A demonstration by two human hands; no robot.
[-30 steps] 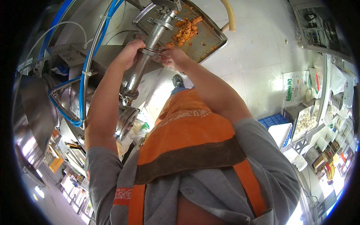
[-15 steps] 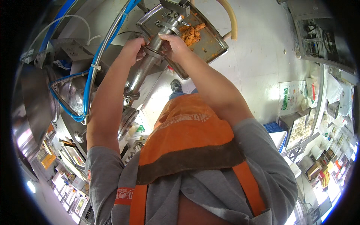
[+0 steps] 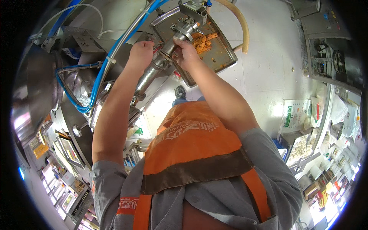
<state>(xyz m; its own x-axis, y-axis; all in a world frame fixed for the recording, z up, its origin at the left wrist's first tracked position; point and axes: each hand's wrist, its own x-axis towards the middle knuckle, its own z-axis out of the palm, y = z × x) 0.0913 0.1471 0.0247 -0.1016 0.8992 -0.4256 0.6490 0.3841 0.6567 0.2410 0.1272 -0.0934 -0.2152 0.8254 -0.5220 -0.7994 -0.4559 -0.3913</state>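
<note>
A stainless steel pipe [image 3: 147, 80] slants up and away in front of me, with a ring clamp [image 3: 165, 56] around its middle joint. My right hand [image 3: 187, 55] wraps the pipe's upper section from the right side. On the left of the joint, my left hand [image 3: 142, 55] is closed beside the clamp; what its fingers pinch is hidden from view. Under the pipe's far end lies a metal tray [image 3: 226, 57] holding a heap of orange, crumbly food mixture [image 3: 203, 43].
Blue hoses [image 3: 100, 76] loop down near my left forearm beside steel machinery [image 3: 32, 82]. A tan hose [image 3: 244, 32] hangs at the tray's right. Metal shelving [image 3: 329, 57] stands at the far right, with a tray of pale pieces [image 3: 301, 149] below it.
The whole view has shifted slightly, bringing pipe and tray lower and rightward. My left hand has drawn a little away from the pipe, while my right hand stays on the upper section.
</note>
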